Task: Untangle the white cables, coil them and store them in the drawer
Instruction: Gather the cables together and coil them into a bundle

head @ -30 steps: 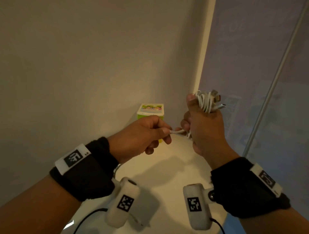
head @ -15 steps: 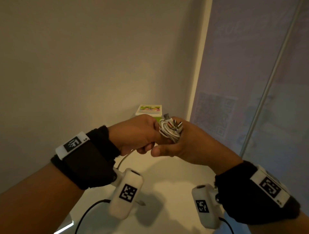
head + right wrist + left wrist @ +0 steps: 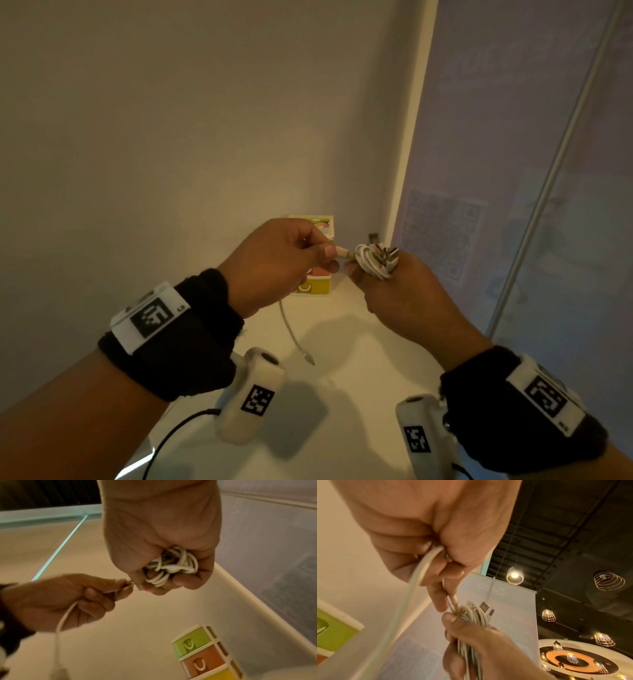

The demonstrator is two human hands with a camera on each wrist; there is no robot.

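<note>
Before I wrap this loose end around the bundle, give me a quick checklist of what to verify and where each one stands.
1. Right hand grips the coiled bundle firmly: ok, fingers curl round the loops.
2. Left hand pinches the loose strand next to the bundle: ok.
3. Free tail hangs clear below the left hand, plug end above the white table: ok, no snag visible.
4. Bundle loops lie tidy: not ok, the right wrist view shows them crossing one another.
5. Connector plugs stick out of the top of the bundle: ok.
6. A drawer of the small colourful drawer unit is open for storing: not ok, those visible are shut.
</note>
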